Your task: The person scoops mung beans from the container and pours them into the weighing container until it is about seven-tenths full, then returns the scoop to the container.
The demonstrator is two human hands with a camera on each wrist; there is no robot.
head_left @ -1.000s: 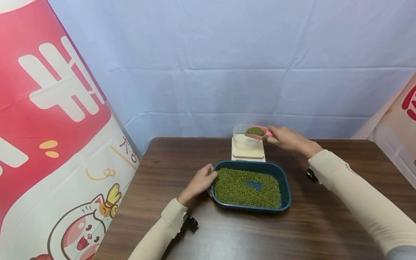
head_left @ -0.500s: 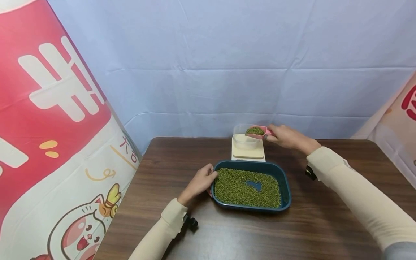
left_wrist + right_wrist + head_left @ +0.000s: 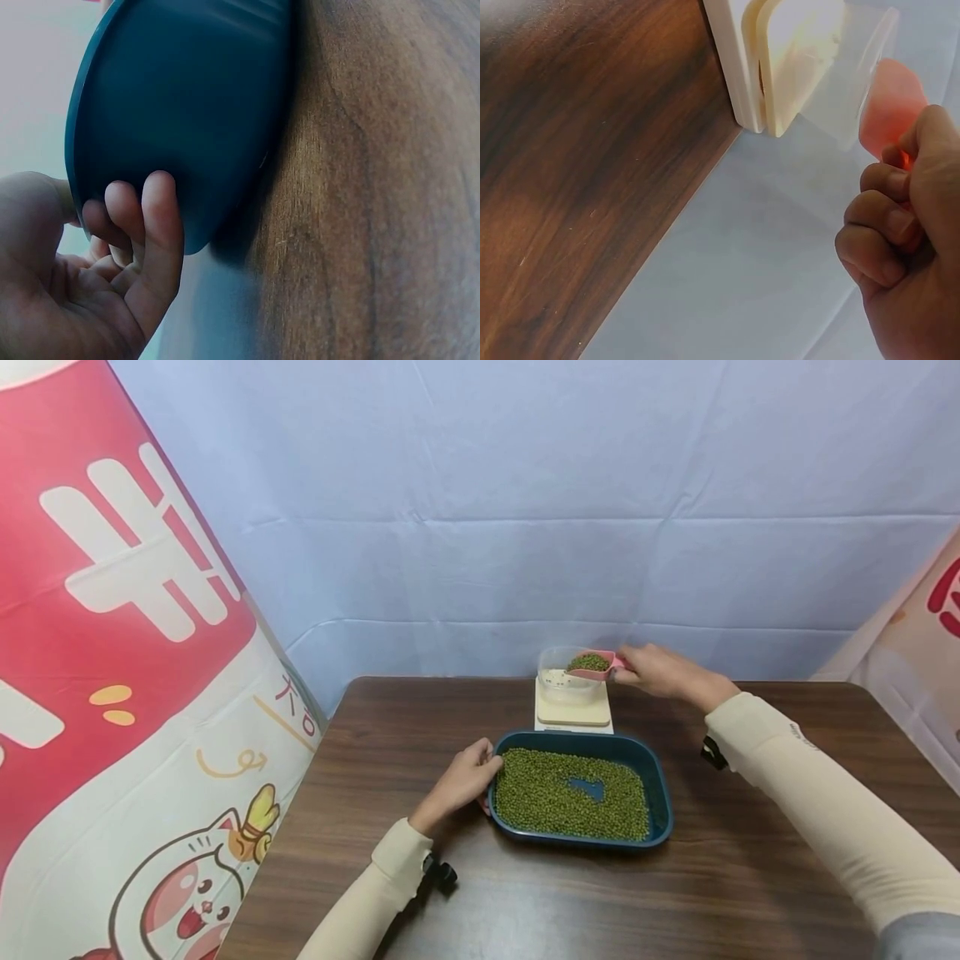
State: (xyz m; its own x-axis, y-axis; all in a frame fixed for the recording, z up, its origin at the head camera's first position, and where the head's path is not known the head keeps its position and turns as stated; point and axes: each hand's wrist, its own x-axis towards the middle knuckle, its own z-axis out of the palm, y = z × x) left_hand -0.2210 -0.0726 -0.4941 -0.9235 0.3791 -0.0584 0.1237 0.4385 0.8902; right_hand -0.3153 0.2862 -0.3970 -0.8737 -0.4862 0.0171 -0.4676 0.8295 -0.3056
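My right hand (image 3: 663,672) grips the handle of a pink scoop (image 3: 600,674), which is heaped with green mung beans (image 3: 588,662). The scoop hangs over the right side of a clear plastic container (image 3: 553,687), and a few beans lie at its bottom. In the right wrist view the fingers curl round the handle of the scoop (image 3: 891,105). My left hand (image 3: 461,777) holds the left rim of a dark blue basin (image 3: 660,793) full of mung beans. From the left wrist view, thumb and fingers pinch the wall of the basin (image 3: 187,97).
The container stands on a white and cream kitchen scale (image 3: 573,717) behind the basin, near the back edge of the brown wooden table (image 3: 420,710). A pale cloth (image 3: 480,527) hangs behind the table. A printed banner (image 3: 150,693) hangs at the left.
A few beans have dropped from the scoop into the clear container. My right hand has shifted slightly, with the scoop still over the container. The left hand has not moved.
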